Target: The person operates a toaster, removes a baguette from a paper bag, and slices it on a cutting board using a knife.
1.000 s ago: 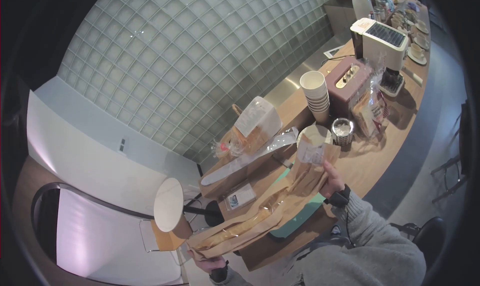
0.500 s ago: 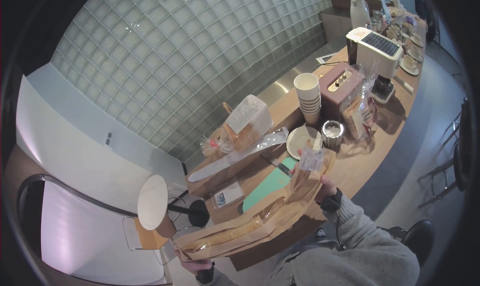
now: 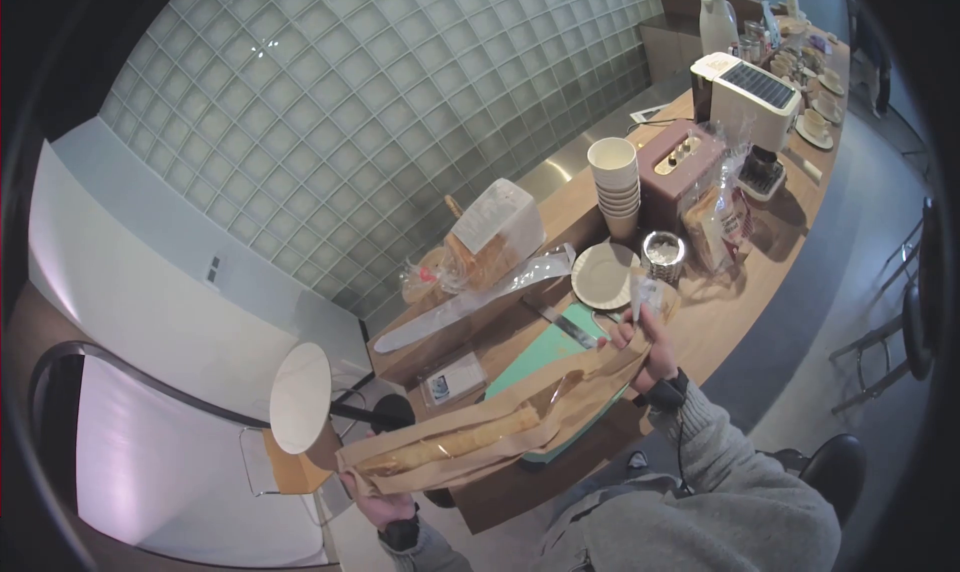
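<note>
Over the worktop's (image 3: 725, 317) edge, left hand (image 3: 385, 506) and right hand (image 3: 654, 356) clasp a probably light, floppy paper bag (image 3: 585, 394), best held at both ends.

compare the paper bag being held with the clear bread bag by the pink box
The paper bag is long and brown; the bread bag is shorter, mostly clear. The left hand and right hand hold the paper bag, while the bread bag rests on the counter. Both show bread inside.
</note>
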Action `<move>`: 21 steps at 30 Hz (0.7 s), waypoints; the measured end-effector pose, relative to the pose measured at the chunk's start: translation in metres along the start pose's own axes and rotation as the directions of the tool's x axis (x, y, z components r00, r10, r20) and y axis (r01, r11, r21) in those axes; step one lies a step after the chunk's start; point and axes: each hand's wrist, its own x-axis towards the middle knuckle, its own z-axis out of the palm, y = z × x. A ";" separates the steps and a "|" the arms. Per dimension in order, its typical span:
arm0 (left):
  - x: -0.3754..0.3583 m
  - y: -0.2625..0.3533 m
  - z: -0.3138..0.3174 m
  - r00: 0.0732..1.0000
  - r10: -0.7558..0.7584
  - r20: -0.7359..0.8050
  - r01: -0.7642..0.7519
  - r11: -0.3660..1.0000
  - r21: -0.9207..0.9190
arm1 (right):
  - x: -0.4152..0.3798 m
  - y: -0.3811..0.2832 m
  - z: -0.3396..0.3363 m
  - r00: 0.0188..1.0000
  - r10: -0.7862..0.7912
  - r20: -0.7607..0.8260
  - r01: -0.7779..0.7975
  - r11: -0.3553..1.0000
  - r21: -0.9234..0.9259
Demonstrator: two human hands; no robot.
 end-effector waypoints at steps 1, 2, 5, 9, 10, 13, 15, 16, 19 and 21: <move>0.012 0.008 0.006 0.967 -0.245 -0.066 0.219 0.938 -0.269 | 0.002 -0.002 0.000 0.999 -0.026 -0.029 0.027 0.999 0.045; 0.025 0.016 0.011 0.875 -0.481 -0.061 0.382 0.762 -0.523 | 0.003 -0.002 0.001 0.997 -0.051 -0.060 0.056 0.994 0.092; 0.035 0.022 0.002 0.600 -0.794 -0.097 0.630 0.543 -0.556 | 0.004 -0.011 0.010 0.991 -0.087 -0.099 0.106 0.972 0.208; 0.058 0.031 -0.013 0.557 -0.790 -0.257 0.763 0.609 -0.216 | 0.009 -0.012 0.015 0.985 -0.090 -0.149 0.133 0.943 0.304; 0.068 0.035 -0.016 0.578 -0.765 -0.283 0.741 0.638 -0.209 | 0.010 -0.008 0.016 0.978 -0.093 -0.188 0.145 0.947 0.286; 0.099 0.049 -0.026 0.636 -0.704 -0.316 0.698 0.699 -0.154 | 0.010 0.005 0.018 0.954 -0.087 -0.287 0.161 0.955 0.248; 0.122 0.065 -0.033 0.677 -0.661 -0.324 0.676 0.733 -0.082 | 0.012 0.017 0.019 0.941 -0.058 -0.334 0.144 0.960 0.241; 0.135 0.078 -0.031 0.693 -0.611 -0.382 0.647 0.761 -0.043 | 0.012 0.024 0.021 0.932 -0.033 -0.361 0.131 0.959 0.252; 0.166 0.112 -0.023 0.692 -0.490 -0.530 0.588 0.809 0.020 | 0.012 0.045 0.028 0.911 0.055 -0.410 0.072 0.955 0.287; 0.179 0.125 -0.017 0.652 -0.436 -0.620 0.567 0.823 0.017 | 0.010 0.055 0.031 0.893 0.124 -0.432 0.018 0.951 0.308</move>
